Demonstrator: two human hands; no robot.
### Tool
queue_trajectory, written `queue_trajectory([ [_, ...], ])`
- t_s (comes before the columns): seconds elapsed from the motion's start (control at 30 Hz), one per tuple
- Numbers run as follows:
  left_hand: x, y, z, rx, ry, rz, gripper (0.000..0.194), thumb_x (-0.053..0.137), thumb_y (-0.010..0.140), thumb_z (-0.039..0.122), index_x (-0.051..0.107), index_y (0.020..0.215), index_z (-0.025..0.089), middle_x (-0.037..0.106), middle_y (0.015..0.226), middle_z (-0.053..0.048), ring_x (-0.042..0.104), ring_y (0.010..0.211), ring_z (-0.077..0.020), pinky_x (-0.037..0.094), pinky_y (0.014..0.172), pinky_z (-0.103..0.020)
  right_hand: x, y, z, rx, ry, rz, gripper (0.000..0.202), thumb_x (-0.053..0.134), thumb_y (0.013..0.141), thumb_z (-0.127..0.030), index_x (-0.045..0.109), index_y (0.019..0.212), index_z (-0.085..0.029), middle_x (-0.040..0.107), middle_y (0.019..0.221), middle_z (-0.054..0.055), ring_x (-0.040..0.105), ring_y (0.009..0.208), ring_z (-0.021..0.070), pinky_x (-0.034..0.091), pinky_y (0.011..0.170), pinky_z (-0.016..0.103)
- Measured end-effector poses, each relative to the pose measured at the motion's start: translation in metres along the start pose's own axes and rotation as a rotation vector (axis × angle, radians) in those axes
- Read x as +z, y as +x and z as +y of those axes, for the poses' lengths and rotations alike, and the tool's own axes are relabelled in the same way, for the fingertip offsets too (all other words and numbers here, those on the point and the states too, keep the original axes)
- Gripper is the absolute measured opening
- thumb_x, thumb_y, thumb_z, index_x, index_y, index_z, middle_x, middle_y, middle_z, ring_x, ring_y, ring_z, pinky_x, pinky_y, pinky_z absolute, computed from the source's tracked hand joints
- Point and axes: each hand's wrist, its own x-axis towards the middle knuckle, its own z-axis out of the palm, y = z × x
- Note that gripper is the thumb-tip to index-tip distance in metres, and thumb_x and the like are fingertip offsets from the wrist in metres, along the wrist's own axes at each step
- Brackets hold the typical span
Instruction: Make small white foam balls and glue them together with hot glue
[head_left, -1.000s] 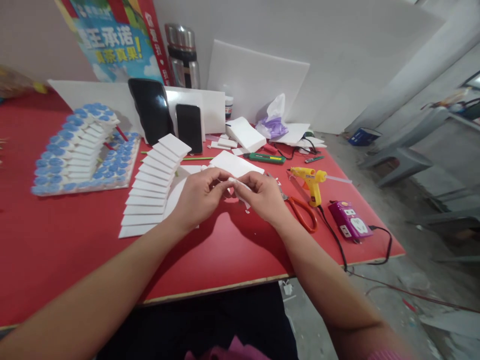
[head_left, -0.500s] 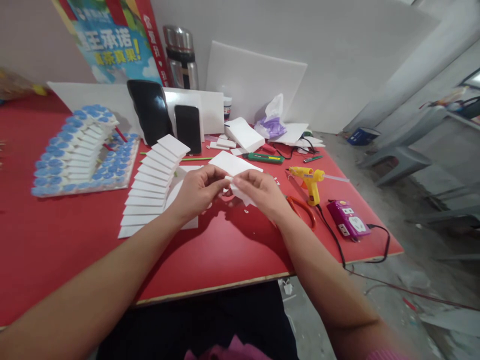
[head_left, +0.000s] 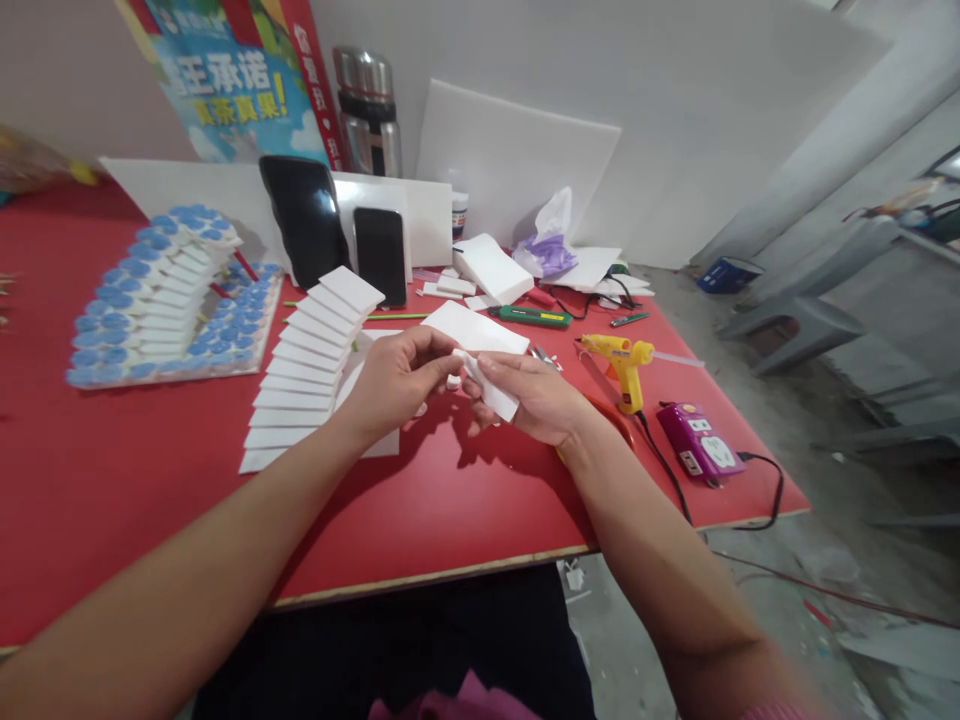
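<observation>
My right hand [head_left: 540, 395] grips a small flat white piece [head_left: 498, 399], like a slip of foam board or paper, between thumb and fingers. At its upper left end, the thumb and forefinger of my left hand [head_left: 394, 385] are pinched together; the exact contact is partly hidden by the fingertips. Just left of that hand fans a staircase of white foam-board steps [head_left: 296, 388]. Behind my hands lies a white sheet [head_left: 476, 325] on the red table [head_left: 442, 510]. Small white scraps sit beneath my fingers.
A yellow glue gun [head_left: 626, 370] and a purple power socket [head_left: 701, 440] stand on the right, their cables over the table edge. A green cutter [head_left: 532, 316] lies behind. On the left is a blue-and-white stair model [head_left: 116, 328]; two phones [head_left: 380, 255] lean behind.
My right hand has rolled over, so the white piece now shows its broad face and points down to the right. My left hand keeps its pinch in nearly the same spot.
</observation>
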Motion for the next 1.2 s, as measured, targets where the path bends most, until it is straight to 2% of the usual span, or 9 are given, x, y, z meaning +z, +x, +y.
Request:
queue_trajectory([
  [0.2, -0.001, 0.000, 0.000, -0.058, -0.054, 0.027, 0.020, 0.078, 0.085, 0.032, 0.070, 0.096, 0.018, 0.069, 0.069, -0.001, 0.054, 0.045, -0.0106, 0.043, 0.037, -0.023, 0.004, 0.000, 0.002, -0.145, -0.248, 0.105, 0.040, 0.081, 0.089, -0.041, 0.075, 0.122, -0.019, 0.066, 0.076, -0.005, 0.060, 0.054, 0.0081, 0.060, 0.061, 0.028],
  [0.33, 0.002, -0.001, 0.000, -0.062, -0.068, 0.040, 0.020, 0.079, 0.085, 0.033, 0.070, 0.094, 0.017, 0.068, 0.066, 0.000, 0.055, 0.045, -0.0103, 0.043, 0.038, -0.022, 0.012, -0.001, 0.003, -0.259, -0.506, 0.305, 0.030, 0.079, 0.089, -0.044, 0.074, 0.095, -0.016, 0.068, 0.066, -0.003, 0.061, 0.048, 0.0097, 0.048, 0.050, 0.024],
  [0.4, 0.005, -0.003, 0.000, -0.012, -0.036, 0.054, 0.021, 0.079, 0.086, 0.034, 0.070, 0.092, 0.017, 0.068, 0.066, 0.000, 0.057, 0.047, -0.0103, 0.044, 0.041, -0.021, 0.016, -0.002, 0.004, -0.321, -0.627, 0.406, 0.027, 0.076, 0.091, -0.042, 0.068, 0.083, -0.018, 0.065, 0.058, -0.005, 0.059, 0.043, 0.0109, 0.045, 0.048, 0.024],
  [0.47, 0.008, -0.005, 0.001, 0.060, 0.014, 0.087, 0.021, 0.079, 0.086, 0.035, 0.070, 0.091, 0.017, 0.068, 0.065, 0.000, 0.059, 0.049, -0.0107, 0.046, 0.044, -0.021, 0.019, -0.003, 0.005, -0.394, -0.730, 0.438, 0.025, 0.071, 0.094, -0.036, 0.065, 0.078, -0.019, 0.061, 0.051, -0.006, 0.056, 0.040, 0.0106, 0.045, 0.047, 0.024],
  [0.57, 0.010, -0.007, 0.002, 0.114, 0.030, 0.099, 0.023, 0.083, 0.083, 0.036, 0.072, 0.087, 0.016, 0.069, 0.064, -0.001, 0.063, 0.052, -0.0122, 0.049, 0.047, -0.022, 0.019, -0.006, 0.006, -0.476, -0.793, 0.406, 0.019, 0.067, 0.096, -0.030, 0.067, 0.080, -0.019, 0.058, 0.050, -0.007, 0.053, 0.040, 0.0098, 0.045, 0.047, 0.023],
  [0.7, 0.003, -0.005, 0.007, 0.031, -0.040, 0.003, 0.028, 0.091, 0.074, 0.036, 0.073, 0.079, 0.015, 0.071, 0.065, -0.002, 0.067, 0.052, -0.0140, 0.051, 0.046, -0.022, 0.013, -0.010, 0.004, -0.512, -0.841, 0.326, 0.015, 0.068, 0.094, -0.029, 0.070, 0.083, -0.019, 0.061, 0.055, -0.007, 0.053, 0.042, 0.0092, 0.043, 0.047, 0.023],
  [0.87, -0.002, -0.004, 0.010, 0.006, -0.052, -0.038, 0.032, 0.096, 0.066, 0.034, 0.073, 0.075, 0.015, 0.075, 0.070, -0.004, 0.071, 0.054, -0.0155, 0.057, 0.050, -0.024, 0.009, -0.012, -0.001, -0.516, -0.908, 0.286, 0.017, 0.072, 0.094, -0.030, 0.073, 0.081, -0.020, 0.067, 0.063, -0.003, 0.059, 0.055, 0.0115, 0.044, 0.054, 0.025],
  [1.0, -0.001, -0.005, 0.012, -0.001, -0.056, -0.064, 0.034, 0.096, 0.068, 0.037, 0.071, 0.076, 0.016, 0.075, 0.066, -0.004, 0.073, 0.054, -0.0178, 0.060, 0.052, -0.027, 0.006, -0.012, -0.001, -0.514, -0.916, 0.291, 0.018, 0.073, 0.094, -0.035, 0.077, 0.081, -0.023, 0.070, 0.069, 0.001, 0.063, 0.066, 0.0155, 0.043, 0.056, 0.027],
  [1.2, -0.002, -0.005, 0.011, -0.008, -0.045, -0.167, 0.027, 0.090, 0.075, 0.035, 0.077, 0.088, 0.016, 0.076, 0.063, -0.004, 0.073, 0.054, -0.0190, 0.059, 0.052, -0.028, 0.003, -0.012, -0.001, -0.521, -0.926, 0.255, 0.018, 0.073, 0.095, -0.036, 0.078, 0.083, -0.024, 0.071, 0.071, 0.001, 0.063, 0.067, 0.0156, 0.044, 0.058, 0.028],
])
